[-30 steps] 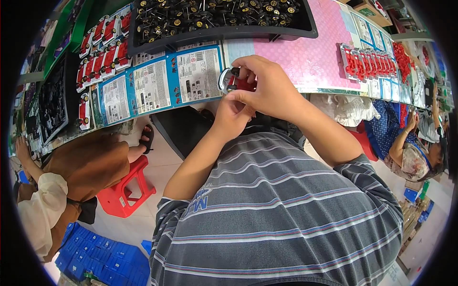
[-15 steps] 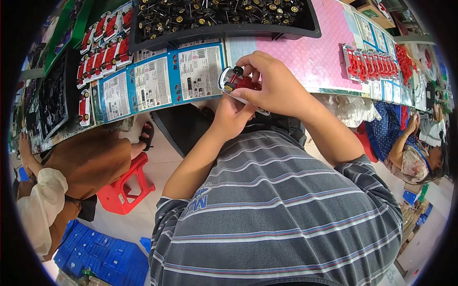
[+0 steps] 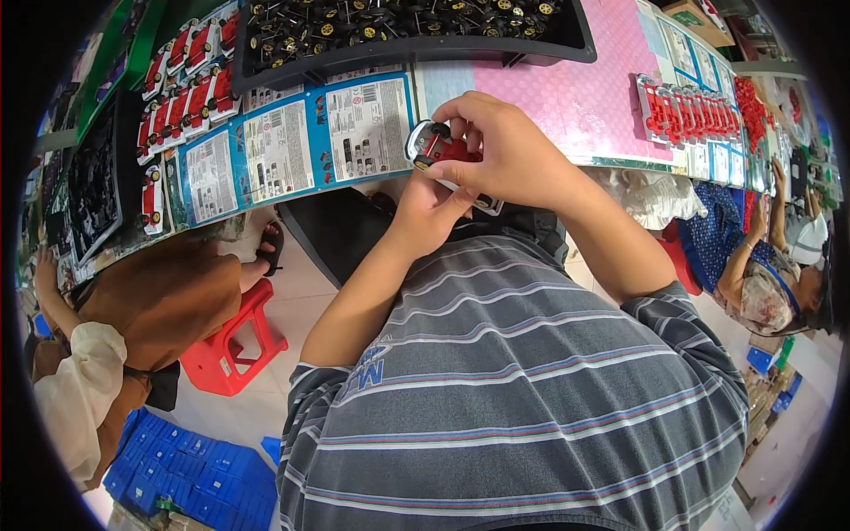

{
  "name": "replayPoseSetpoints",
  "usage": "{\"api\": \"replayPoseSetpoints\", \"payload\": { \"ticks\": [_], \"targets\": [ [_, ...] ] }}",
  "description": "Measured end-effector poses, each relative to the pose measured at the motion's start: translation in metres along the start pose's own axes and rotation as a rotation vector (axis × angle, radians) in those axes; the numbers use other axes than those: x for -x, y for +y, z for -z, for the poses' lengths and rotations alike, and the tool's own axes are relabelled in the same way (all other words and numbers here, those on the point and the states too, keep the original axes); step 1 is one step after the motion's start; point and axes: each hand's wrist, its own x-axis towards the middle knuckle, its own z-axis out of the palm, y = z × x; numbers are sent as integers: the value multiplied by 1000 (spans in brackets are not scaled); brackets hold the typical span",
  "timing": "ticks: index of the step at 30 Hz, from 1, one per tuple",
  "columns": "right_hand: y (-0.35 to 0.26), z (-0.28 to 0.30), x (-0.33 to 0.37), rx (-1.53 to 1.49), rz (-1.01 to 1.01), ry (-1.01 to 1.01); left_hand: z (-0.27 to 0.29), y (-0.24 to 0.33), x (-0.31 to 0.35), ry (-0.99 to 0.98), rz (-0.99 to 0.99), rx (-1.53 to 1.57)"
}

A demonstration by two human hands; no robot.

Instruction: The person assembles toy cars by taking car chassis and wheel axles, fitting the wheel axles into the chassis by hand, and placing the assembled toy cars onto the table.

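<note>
Both hands grip a small red toy car (image 3: 440, 147) at the table's (image 3: 584, 106) near edge: left hand (image 3: 432, 211) below, right hand (image 3: 505, 146) on top.

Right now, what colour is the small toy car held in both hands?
Red small toy car, best in the head view.

Both my forearms reach up from the near edge, elbows bent, hands meeting at centre. Left hand (image 3: 428, 208) sits nearer, palm up, cupped. Right hand (image 3: 505, 150) arches over it from the right, fingers curled in a pinching grip.
</note>
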Motion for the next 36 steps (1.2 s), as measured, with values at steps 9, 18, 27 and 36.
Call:
{"api": "replayPoseSetpoints", "payload": {
  "ticks": [9, 18, 27, 36],
  "targets": [
    [58, 26, 4, 26, -131, 279, 26, 29, 20, 96, -32, 112],
    [149, 22, 30, 381, -167, 632, 143, 96, 69, 814, -181, -105],
    [139, 17, 15, 467, -123, 568, 360, 152, 140, 1266, 187, -815],
    [139, 23, 22, 492, -150, 565, 331, 171, 113, 1287, 219, -1535]
  ]
}}
